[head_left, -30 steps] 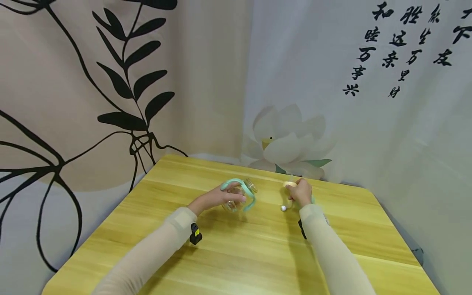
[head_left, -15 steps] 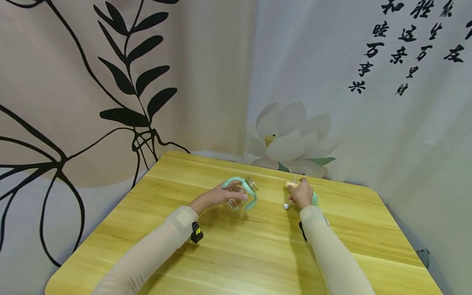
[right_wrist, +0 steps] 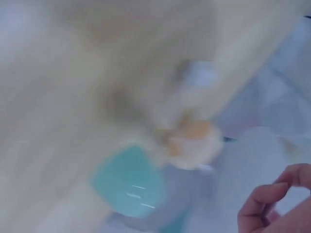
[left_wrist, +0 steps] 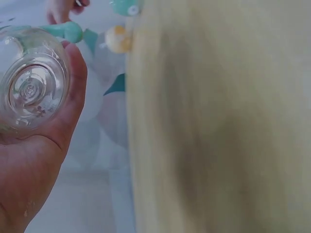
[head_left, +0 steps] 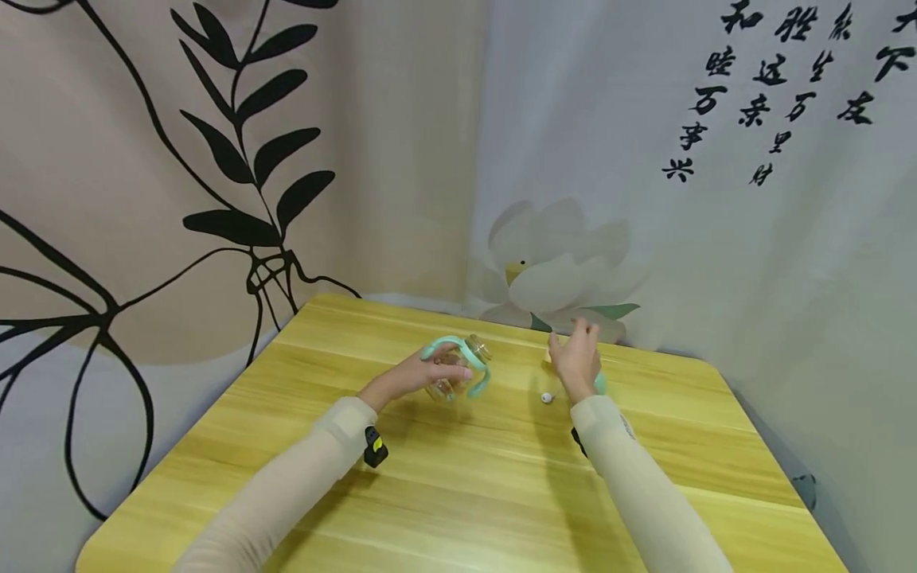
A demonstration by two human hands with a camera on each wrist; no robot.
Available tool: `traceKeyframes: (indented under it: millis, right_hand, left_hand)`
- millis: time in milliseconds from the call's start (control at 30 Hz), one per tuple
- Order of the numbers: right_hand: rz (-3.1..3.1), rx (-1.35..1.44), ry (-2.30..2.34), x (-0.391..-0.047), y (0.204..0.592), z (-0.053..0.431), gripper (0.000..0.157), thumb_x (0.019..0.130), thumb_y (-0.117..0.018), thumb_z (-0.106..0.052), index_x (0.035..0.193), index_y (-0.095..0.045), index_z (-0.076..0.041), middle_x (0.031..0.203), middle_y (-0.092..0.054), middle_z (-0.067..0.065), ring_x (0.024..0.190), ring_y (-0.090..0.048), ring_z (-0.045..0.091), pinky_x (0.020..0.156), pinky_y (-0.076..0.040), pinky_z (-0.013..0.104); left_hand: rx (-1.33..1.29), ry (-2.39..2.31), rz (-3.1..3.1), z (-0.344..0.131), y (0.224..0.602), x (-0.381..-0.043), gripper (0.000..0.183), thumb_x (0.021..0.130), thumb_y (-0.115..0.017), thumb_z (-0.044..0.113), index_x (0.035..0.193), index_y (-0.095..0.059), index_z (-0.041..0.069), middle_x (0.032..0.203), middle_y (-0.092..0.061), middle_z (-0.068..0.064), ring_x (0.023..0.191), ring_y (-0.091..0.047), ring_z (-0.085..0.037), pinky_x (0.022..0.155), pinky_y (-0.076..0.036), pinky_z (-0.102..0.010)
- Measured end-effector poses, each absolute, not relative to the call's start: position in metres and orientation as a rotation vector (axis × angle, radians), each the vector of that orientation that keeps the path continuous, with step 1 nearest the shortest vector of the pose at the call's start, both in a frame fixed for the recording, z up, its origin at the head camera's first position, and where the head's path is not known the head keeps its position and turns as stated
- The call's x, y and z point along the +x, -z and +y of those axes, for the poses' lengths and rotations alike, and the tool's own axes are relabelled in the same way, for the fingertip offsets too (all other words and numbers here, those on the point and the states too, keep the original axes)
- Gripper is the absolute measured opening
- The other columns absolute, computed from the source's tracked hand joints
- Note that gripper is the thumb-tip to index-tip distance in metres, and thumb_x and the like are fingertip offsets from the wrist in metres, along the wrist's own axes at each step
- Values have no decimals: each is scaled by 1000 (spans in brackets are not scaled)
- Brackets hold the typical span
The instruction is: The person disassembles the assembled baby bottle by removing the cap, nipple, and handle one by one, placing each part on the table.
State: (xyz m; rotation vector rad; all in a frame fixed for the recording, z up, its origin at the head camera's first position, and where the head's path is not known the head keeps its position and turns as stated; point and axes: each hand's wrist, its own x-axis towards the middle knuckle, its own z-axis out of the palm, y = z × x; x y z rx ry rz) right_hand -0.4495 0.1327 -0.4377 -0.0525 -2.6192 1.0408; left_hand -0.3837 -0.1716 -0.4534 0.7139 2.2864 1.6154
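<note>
My left hand (head_left: 411,374) grips a clear bottle (left_wrist: 31,90) with mint-green handles (head_left: 446,342), tilted above the table. The bottle's neck is bare and points to the far right; its round base faces the left wrist camera. My right hand (head_left: 577,358) is raised over the table's far side, fingers loosely bent and holding nothing. Below it lies a cream-and-orange lid (right_wrist: 194,145), mostly hidden by the hand in the head view. A small white ball-like end (head_left: 547,398) lies just in front of it. Beside the lid is a mint-green cap (right_wrist: 130,182), blurred.
The wooden table (head_left: 458,493) has its far edge just beyond the lid and cap. A printed curtain (head_left: 408,159) hangs close behind that edge.
My right hand has let go of the cream-and-orange lid and risen away from it, its fingers loosening. The left hand keeps its hold on the bottle with little movement.
</note>
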Motion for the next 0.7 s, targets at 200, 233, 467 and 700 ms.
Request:
traceKeyframes:
  millis: [200, 233, 467, 700]
  right_hand:
    - [-2640, 508, -1238, -434, 392, 109, 32, 111, -58, -29, 125, -70, -3, 106, -69, 18, 77, -61, 26, 67, -52, 36]
    - [-2658, 605, -1305, -430, 387, 107, 34, 112, -56, -30, 126, -70, -2, 104, -69, 18, 73, -60, 24, 65, -51, 34]
    - [-2701, 825, -1445, -405, 401, 90, 46, 115, -44, -41, 136, -64, -5, 95, -61, 12, 65, -52, 18, 62, -47, 32]
    - [-2512, 768, -1593, -399, 431, 84, 36, 114, -51, -30, 106, -66, 2, 79, -55, 6, 60, -43, 15, 54, -40, 27]
  left_hand:
    - [735, -1767, 2327, -173, 427, -399, 50, 101, -66, 44, 142, -55, 15, 115, -71, -22, 97, -71, -30, 82, -61, -43]
    - [732, -1810, 2321, -171, 424, -401, 49, 101, -66, 43, 141, -56, 15, 117, -70, -22, 97, -71, -29, 82, -62, -43]
    - [665, -2074, 2247, -149, 423, -405, 43, 101, -67, 40, 132, -56, 13, 121, -69, -24, 94, -72, -25, 78, -64, -42]
    - [688, -2084, 2246, -130, 430, -402, 37, 102, -65, 39, 126, -57, 13, 113, -74, -8, 93, -72, -24, 77, -62, -40]
